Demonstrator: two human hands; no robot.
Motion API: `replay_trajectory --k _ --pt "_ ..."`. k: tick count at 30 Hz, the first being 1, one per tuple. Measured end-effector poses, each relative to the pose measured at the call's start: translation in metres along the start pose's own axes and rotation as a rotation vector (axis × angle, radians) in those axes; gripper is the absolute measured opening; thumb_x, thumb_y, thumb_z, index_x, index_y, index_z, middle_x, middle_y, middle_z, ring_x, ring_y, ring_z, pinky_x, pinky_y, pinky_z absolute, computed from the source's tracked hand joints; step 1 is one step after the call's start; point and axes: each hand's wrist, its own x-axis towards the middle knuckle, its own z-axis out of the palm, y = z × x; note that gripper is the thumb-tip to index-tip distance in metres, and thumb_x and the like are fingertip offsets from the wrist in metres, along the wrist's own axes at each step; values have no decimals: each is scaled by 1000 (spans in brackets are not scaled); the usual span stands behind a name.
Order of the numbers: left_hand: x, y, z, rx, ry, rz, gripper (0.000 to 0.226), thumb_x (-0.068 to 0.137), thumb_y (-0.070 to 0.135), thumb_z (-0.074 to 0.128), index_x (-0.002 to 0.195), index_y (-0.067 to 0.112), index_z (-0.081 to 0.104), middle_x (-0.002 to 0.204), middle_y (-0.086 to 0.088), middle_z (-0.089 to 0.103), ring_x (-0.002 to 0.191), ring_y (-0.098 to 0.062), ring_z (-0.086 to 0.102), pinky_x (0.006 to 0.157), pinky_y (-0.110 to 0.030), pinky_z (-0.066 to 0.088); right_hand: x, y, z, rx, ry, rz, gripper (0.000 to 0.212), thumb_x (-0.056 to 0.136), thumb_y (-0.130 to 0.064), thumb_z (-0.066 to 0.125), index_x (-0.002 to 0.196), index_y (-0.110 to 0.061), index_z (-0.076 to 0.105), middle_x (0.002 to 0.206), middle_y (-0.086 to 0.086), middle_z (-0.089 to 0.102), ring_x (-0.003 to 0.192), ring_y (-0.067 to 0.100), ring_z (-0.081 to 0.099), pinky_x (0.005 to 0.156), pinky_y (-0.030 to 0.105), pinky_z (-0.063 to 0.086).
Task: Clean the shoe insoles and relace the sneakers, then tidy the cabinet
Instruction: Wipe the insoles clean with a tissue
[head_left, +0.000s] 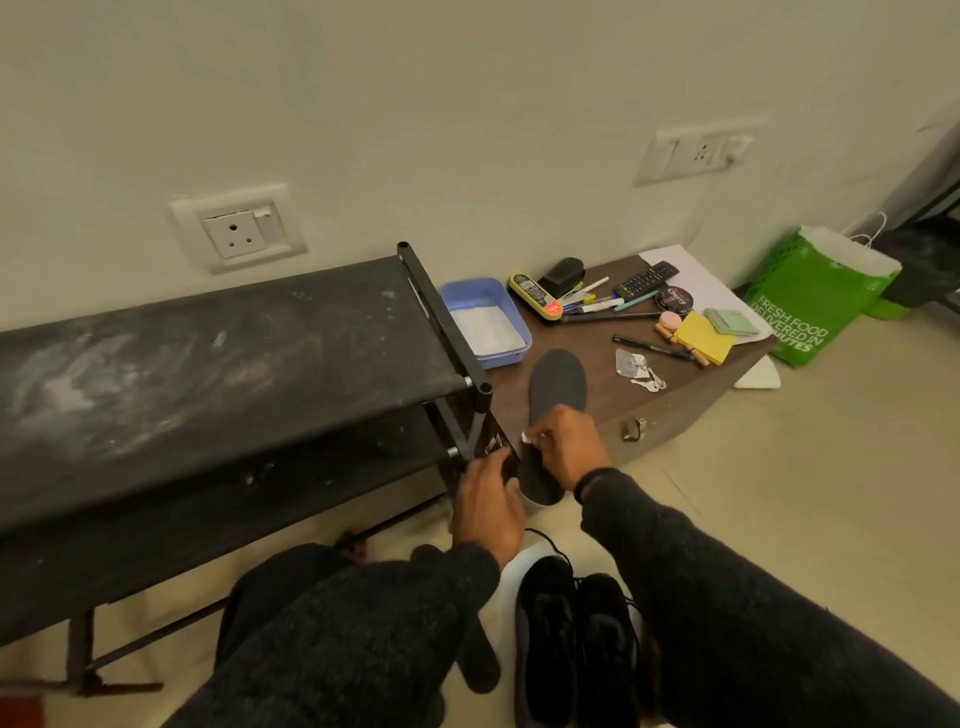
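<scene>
green bag (815, 301): far right, on floor by wall
remote (647, 279): on brown board
yellow notes (706, 339): near remote

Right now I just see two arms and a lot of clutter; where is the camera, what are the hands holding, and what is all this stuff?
There is no machine here: a person wears one camera on the head, looking down at their own hands. The left hand steadies the near end of a dark insole; the right hand presses on it and pinches a small white thing, perhaps a wipe. The insole leans on a low brown wooden board beside a dusty black shoe rack. On the board lie a blue tray with white powder, a remote, pens, yellow sticky notes and keys. Black sneakers stand on the floor near the person, and a green bag stands by the wall.
</scene>
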Motion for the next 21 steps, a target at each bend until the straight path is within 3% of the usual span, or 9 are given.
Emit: replay_trajectory --k 3,5,8,11,15,21 --pt "-7 3 0 -551 -112 -473 19 102 23 51 109 20 69 101 -4 69 96 -21 64 98 -46 54 -38 -3 8 64 58 -34 15 92 -5 64 92 -11 78 96 4 68 90 18 63 84 33 54" --pt "-8 13 1 -826 -209 -601 21 105 17 46 104 16 68 101 -11 73 96 -25 70 95 -44 56 -52 -6 7 195 -11 72 15 92 -7 66 93 -15 78 91 -5 69 85 9 64 83 27 55" --pt "-8 19 2 -923 -245 -609 23 104 11 47 114 7 67 110 -18 73 100 -28 72 93 -39 57 -66 -7 -1 390 -163 215 18 91 -4 66 91 -17 78 87 -2 75 79 5 68 72 18 56" --pt "-12 24 -1 -927 -261 -583 20 100 10 57 117 6 67 104 -17 75 96 -27 74 85 -34 59 -78 -1 -16 594 -125 349 11 90 -2 68 95 -7 76 90 9 75 77 10 67 61 13 51" --pt "-32 42 -12 -949 -253 -561 21 100 11 59 119 4 63 101 -19 76 90 -28 76 75 -31 59 -99 -4 -44 967 -128 557 13 89 -3 70 102 -2 74 101 19 75 84 24 68 80 37 57" --pt "-95 74 -64 -937 -258 -521 21 97 4 61 114 -7 64 98 -22 75 87 -28 76 76 -32 62 -152 -33 -96 1193 -183 603 20 89 -2 68 108 -4 75 102 14 74 93 24 67 84 42 54"
